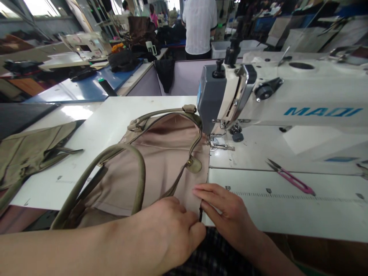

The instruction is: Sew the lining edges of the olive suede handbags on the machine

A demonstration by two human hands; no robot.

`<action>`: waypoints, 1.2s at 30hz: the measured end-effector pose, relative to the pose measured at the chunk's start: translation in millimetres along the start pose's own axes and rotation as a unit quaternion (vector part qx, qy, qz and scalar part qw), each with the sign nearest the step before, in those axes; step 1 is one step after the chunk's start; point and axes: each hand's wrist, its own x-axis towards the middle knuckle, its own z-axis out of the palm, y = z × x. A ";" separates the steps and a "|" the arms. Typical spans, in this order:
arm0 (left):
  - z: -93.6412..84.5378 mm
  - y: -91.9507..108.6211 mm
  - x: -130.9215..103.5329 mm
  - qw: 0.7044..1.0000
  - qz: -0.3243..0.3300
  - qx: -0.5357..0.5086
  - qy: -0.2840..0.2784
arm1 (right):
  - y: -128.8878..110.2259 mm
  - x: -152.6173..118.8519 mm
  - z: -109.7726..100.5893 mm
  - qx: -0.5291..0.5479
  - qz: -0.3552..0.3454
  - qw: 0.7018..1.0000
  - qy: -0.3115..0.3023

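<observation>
A handbag (169,163) lies on the white sewing table, its pinkish-beige lining turned outward. It has olive handles (140,180) and an open zipper (197,143) with an olive pull tab (194,165). The lining's right edge runs from the presser foot (217,145) toward me. My left hand (172,230) is closed on the near end of this edge, its fingertips partly hidden. Opposite it, my right hand (225,209) lies with fingers stretched out, the tips on the lining's edge. A short dark strip (201,214) shows between the hands.
The white sewing machine (273,99) stands at the right. Pink-handled thread snips (291,178) lie on the table (330,211) below its arm. Another olive bag (34,153) rests at the left. A person in a white shirt (200,28) stands in the background, among other machines.
</observation>
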 end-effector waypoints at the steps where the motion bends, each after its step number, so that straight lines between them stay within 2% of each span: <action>1: 1.5 -0.3 1.1 1.000 0.001 -0.001 -0.003 | -0.1 -0.1 0.8 -0.020 0.002 1.000 -0.004; 4: 4.7 -3.0 3.1 1.000 -0.005 -0.015 -0.011 | 1.1 -2.0 4.1 -0.073 -0.031 0.997 -0.024; 7: 6.8 -6.9 2.4 0.998 -0.023 -0.061 -0.007 | 4.1 -6.2 8.7 -0.138 -0.058 0.989 -0.004; 10: 7.3 -11.2 2.2 0.995 -0.029 -0.087 0.029 | 7.1 -9.9 12.8 -0.170 -0.061 0.983 0.017; 12: 5.6 -16.8 4.9 0.995 -0.024 -0.063 0.071 | 7.7 -10.7 14.3 -0.160 -0.062 0.985 0.024; 14: 2.6 -26.9 10.5 0.994 -0.031 -0.017 0.104 | 7.1 -10.2 14.5 -0.158 -0.059 0.985 0.028; 18: 0.1 -58.9 24.1 0.986 -0.068 0.093 0.118 | 5.3 -8.3 12.8 -0.160 -0.061 0.985 0.014; 21: 7.4 -81.5 28.0 0.977 -0.076 0.144 0.136 | 5.6 -8.7 12.6 -0.158 -0.063 0.985 -0.004; 24: 18.8 -94.1 26.8 0.977 -0.061 0.147 0.144 | 5.7 -10.2 13.6 -0.165 -0.071 0.984 -0.011; 29: 27.3 -98.7 26.6 0.985 -0.060 0.100 0.126 | 1.5 -9.4 12.5 -0.136 -0.056 0.989 -0.004; 36: 30.3 -100.7 25.7 0.986 -0.060 0.081 0.136 | 2.6 -7.8 12.1 -0.128 -0.069 0.989 0.013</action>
